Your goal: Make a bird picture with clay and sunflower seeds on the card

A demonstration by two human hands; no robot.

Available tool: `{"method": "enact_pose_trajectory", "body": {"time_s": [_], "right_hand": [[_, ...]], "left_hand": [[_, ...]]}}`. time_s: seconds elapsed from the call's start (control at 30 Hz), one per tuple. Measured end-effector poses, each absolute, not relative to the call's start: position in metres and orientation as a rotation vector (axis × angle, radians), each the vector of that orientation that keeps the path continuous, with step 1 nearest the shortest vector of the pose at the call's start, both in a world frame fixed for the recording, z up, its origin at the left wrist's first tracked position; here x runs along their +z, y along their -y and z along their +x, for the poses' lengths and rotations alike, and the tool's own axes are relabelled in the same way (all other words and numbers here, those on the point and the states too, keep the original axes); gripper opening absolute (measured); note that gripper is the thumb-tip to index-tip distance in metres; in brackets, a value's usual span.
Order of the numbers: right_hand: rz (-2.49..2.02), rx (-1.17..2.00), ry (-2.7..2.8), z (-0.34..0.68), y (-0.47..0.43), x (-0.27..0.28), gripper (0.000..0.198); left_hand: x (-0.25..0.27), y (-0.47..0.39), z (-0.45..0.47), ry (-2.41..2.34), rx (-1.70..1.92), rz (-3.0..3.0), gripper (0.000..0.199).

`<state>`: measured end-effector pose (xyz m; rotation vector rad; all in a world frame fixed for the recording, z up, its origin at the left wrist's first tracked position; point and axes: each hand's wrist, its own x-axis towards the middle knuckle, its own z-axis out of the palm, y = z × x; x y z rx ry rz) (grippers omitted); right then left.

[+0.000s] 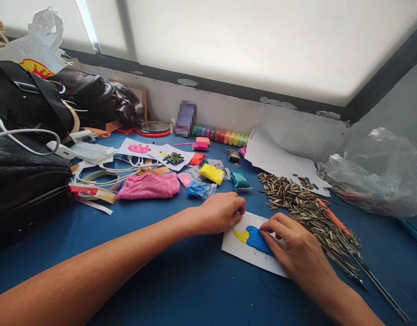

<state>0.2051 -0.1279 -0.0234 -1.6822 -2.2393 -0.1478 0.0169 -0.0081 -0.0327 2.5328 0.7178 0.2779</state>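
Note:
A white paper card (233, 244) lies on the blue table, tilted to my view. On it is an animal-like shape, its body filled with blue clay (258, 239) and its head end with yellow clay (241, 236); thin drawn legs show below. With curled fingers, my left hand (224, 212) grips the card's upper left edge. My right hand (291, 242) is closed, thumb and fingertips pinched together against the blue clay, hiding the shape's right end. Right beside this hand is a pile of striped sunflower seeds (298, 199).
Bagged clay, including a yellow pack (211, 174) and teal pack (240, 180), lies beyond the card. A pink towel (149, 186) and bags (25, 172) are left. Tweezers (381, 290), an orange-handled tool (334, 218) and a plastic bag (374, 176) are right.

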Motion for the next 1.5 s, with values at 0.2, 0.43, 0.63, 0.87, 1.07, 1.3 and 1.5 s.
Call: {"method": "enact_pose_trajectory", "body": {"time_s": [0.2,0.43,0.63,0.87,1.07,1.3,1.5], "right_hand": [[-1.662,-0.152,2.263,0.207,0.132,-0.018,0.024],[-1.636,-0.192,2.298,0.211,0.140,-0.015,0.028],[-1.549,-0.375,2.363,0.214,0.145,-0.022,0.032],[-1.552,-0.438,2.418,0.217,0.142,-0.026,0.034],[-1.593,-0.362,2.401,0.221,0.140,-0.030,0.037],[-1.588,-0.164,2.325,0.216,0.140,-0.021,0.035],[-1.599,-0.137,2.293,0.213,0.139,-0.018,0.036]], "left_hand": [[-0.034,0.008,0.017,-0.713,0.274,2.538,0.014],[-0.034,0.007,0.016,-0.701,0.272,2.539,0.014],[-0.033,0.007,0.016,-0.703,0.276,2.527,0.013],[-0.037,0.006,0.016,-0.696,0.298,2.516,0.014],[-0.035,0.007,0.016,-0.693,0.280,2.497,0.015],[-0.015,0.001,0.008,-0.624,0.083,2.427,0.033],[-0.009,0.003,0.007,-0.594,-0.062,2.404,0.063]]}}
